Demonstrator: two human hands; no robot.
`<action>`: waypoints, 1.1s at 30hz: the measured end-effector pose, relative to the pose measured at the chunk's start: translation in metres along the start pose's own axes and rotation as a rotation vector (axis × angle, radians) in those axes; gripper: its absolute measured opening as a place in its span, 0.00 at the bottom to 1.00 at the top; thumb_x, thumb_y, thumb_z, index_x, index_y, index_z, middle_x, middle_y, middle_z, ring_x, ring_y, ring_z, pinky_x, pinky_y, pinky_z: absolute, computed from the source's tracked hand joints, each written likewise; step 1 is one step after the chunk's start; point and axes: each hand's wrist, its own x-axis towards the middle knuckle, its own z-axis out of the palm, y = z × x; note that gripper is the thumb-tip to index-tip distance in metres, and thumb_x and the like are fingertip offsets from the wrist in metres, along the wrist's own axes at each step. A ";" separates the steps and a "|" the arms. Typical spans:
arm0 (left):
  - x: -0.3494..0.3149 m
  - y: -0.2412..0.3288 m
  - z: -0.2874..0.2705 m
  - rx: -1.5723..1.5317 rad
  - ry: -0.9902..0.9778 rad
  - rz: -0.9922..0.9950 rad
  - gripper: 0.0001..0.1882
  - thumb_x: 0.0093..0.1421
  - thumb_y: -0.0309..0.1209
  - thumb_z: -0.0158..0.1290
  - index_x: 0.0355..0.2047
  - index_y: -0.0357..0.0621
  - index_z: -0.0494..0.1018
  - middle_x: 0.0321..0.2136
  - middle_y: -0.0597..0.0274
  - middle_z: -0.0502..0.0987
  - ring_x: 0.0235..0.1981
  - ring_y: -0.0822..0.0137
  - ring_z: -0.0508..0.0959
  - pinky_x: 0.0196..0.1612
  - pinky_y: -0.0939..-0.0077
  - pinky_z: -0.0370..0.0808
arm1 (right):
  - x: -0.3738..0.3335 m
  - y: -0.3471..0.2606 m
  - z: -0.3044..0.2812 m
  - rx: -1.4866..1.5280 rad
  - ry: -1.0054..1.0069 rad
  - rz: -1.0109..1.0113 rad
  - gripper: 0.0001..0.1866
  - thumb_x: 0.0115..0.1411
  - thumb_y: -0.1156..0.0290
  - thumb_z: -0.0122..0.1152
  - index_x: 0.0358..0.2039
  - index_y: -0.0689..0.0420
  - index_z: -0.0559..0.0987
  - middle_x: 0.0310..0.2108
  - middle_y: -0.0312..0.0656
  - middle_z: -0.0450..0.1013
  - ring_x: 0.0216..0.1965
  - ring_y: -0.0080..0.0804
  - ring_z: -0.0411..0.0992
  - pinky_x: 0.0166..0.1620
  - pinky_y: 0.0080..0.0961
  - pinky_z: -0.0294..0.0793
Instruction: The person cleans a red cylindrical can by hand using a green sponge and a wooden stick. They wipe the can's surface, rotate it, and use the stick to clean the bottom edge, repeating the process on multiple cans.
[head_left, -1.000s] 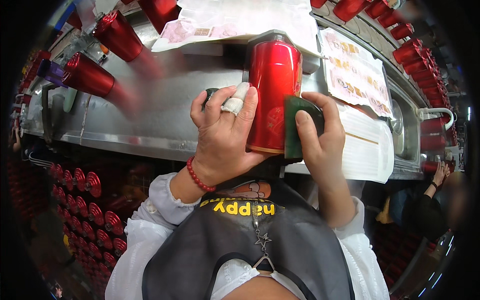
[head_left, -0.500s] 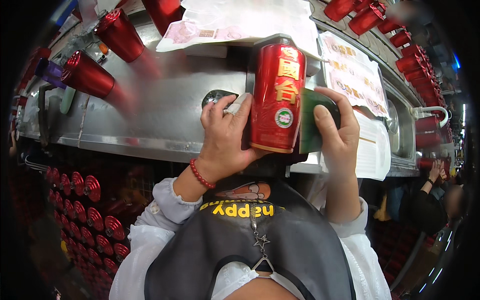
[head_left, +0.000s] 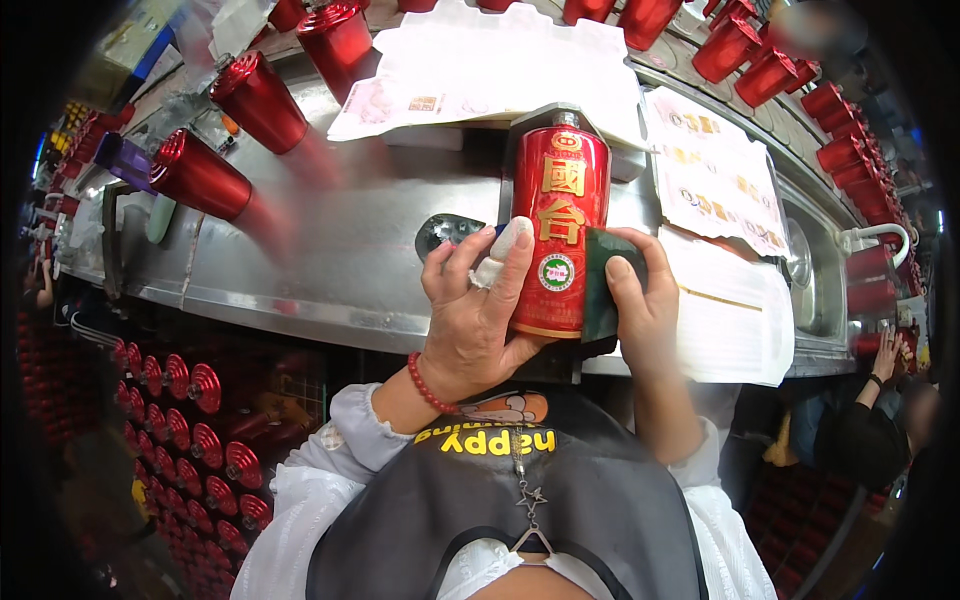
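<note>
A red bottle (head_left: 580,200) with raised gold characters and a round green-and-white sticker stands tilted away from me in a dark holder (head_left: 592,118) on the metal bench. Around its lower left side, my left hand (head_left: 478,310) is closed, thumb along the front edge. White wrapping covers the thumb and one finger. My right hand (head_left: 640,295) pinches a flat dark green pad (head_left: 602,285) against the bottle's lower right side. Beside my left fingers sits a glossy black rounded knob (head_left: 440,232). The bottle's back is hidden.
Sheets of printed labels (head_left: 710,170) and white paper (head_left: 735,310) lie right of the bottle; another label stack (head_left: 500,60) lies behind. Red bottles (head_left: 200,175) stand at the far left. A sink (head_left: 815,250) is at right. Racked red bottles (head_left: 205,388) fill the lower left.
The bottle has turned slightly, so its gold characters and sticker sit nearer its middle. My right hand and the pad have come closer in against it. The whole view has shifted somewhat.
</note>
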 end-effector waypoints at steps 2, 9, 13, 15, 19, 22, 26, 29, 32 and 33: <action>0.001 -0.001 -0.007 -0.029 -0.034 0.009 0.51 0.61 0.68 0.50 0.71 0.40 0.60 0.65 0.50 0.67 0.67 0.48 0.57 0.67 0.43 0.46 | 0.001 0.000 -0.001 0.001 -0.001 0.005 0.16 0.69 0.67 0.58 0.53 0.63 0.75 0.40 0.39 0.77 0.41 0.23 0.72 0.47 0.21 0.73; 0.029 -0.025 -0.002 -0.133 -0.068 0.077 0.49 0.67 0.71 0.32 0.71 0.44 0.62 0.63 0.59 0.73 0.70 0.49 0.55 0.72 0.47 0.36 | -0.001 0.006 -0.001 -0.004 -0.003 -0.027 0.17 0.69 0.66 0.58 0.53 0.63 0.74 0.41 0.40 0.77 0.42 0.24 0.72 0.48 0.22 0.73; 0.032 -0.034 -0.002 -0.215 -0.092 0.071 0.46 0.69 0.69 0.30 0.70 0.45 0.64 0.63 0.59 0.73 0.71 0.51 0.56 0.73 0.50 0.35 | 0.001 0.006 -0.003 -0.031 -0.010 -0.046 0.17 0.69 0.66 0.58 0.54 0.62 0.74 0.42 0.41 0.77 0.43 0.24 0.72 0.49 0.22 0.73; 0.038 -0.038 -0.008 -0.173 -0.093 0.106 0.42 0.70 0.67 0.30 0.68 0.52 0.69 0.63 0.65 0.74 0.72 0.54 0.55 0.73 0.51 0.35 | 0.000 0.007 -0.002 -0.014 -0.010 -0.037 0.17 0.69 0.66 0.58 0.54 0.62 0.74 0.42 0.41 0.77 0.43 0.25 0.73 0.49 0.23 0.73; 0.054 -0.044 -0.010 0.013 -0.104 0.437 0.33 0.71 0.64 0.31 0.60 0.69 0.78 0.57 0.82 0.78 0.69 0.64 0.58 0.74 0.54 0.37 | 0.000 0.007 -0.003 0.017 -0.025 -0.018 0.17 0.69 0.66 0.59 0.54 0.61 0.74 0.42 0.41 0.77 0.43 0.25 0.73 0.49 0.23 0.74; 0.053 -0.050 -0.010 0.004 -0.121 0.441 0.33 0.71 0.63 0.31 0.59 0.68 0.78 0.56 0.82 0.79 0.65 0.65 0.60 0.74 0.53 0.37 | 0.002 0.010 -0.001 0.030 -0.009 -0.044 0.17 0.69 0.66 0.59 0.54 0.61 0.74 0.42 0.41 0.78 0.42 0.24 0.73 0.48 0.24 0.74; 0.048 -0.052 -0.008 0.010 -0.085 0.445 0.31 0.71 0.63 0.34 0.59 0.67 0.79 0.55 0.82 0.79 0.64 0.67 0.61 0.73 0.53 0.40 | 0.001 0.009 -0.006 0.016 -0.042 0.014 0.17 0.69 0.66 0.59 0.54 0.61 0.74 0.40 0.39 0.78 0.41 0.23 0.73 0.47 0.24 0.75; 0.057 -0.056 -0.007 0.010 -0.033 0.476 0.31 0.70 0.63 0.35 0.58 0.66 0.79 0.54 0.81 0.80 0.63 0.68 0.63 0.73 0.53 0.42 | 0.003 0.010 -0.006 -0.015 -0.034 -0.037 0.17 0.69 0.66 0.59 0.55 0.60 0.74 0.39 0.39 0.78 0.40 0.23 0.74 0.46 0.23 0.75; 0.070 -0.061 -0.001 -0.007 -0.006 0.467 0.31 0.70 0.63 0.37 0.57 0.65 0.80 0.52 0.81 0.80 0.62 0.68 0.65 0.72 0.54 0.43 | 0.003 0.010 -0.005 -0.025 -0.032 -0.046 0.18 0.69 0.65 0.59 0.54 0.60 0.74 0.39 0.40 0.78 0.40 0.23 0.74 0.46 0.23 0.74; 0.074 -0.063 -0.001 -0.012 -0.015 0.461 0.31 0.70 0.63 0.37 0.57 0.65 0.80 0.52 0.81 0.81 0.62 0.68 0.65 0.72 0.55 0.43 | 0.003 0.009 -0.006 -0.038 -0.037 -0.047 0.18 0.69 0.64 0.59 0.54 0.60 0.74 0.39 0.40 0.78 0.40 0.24 0.74 0.47 0.23 0.74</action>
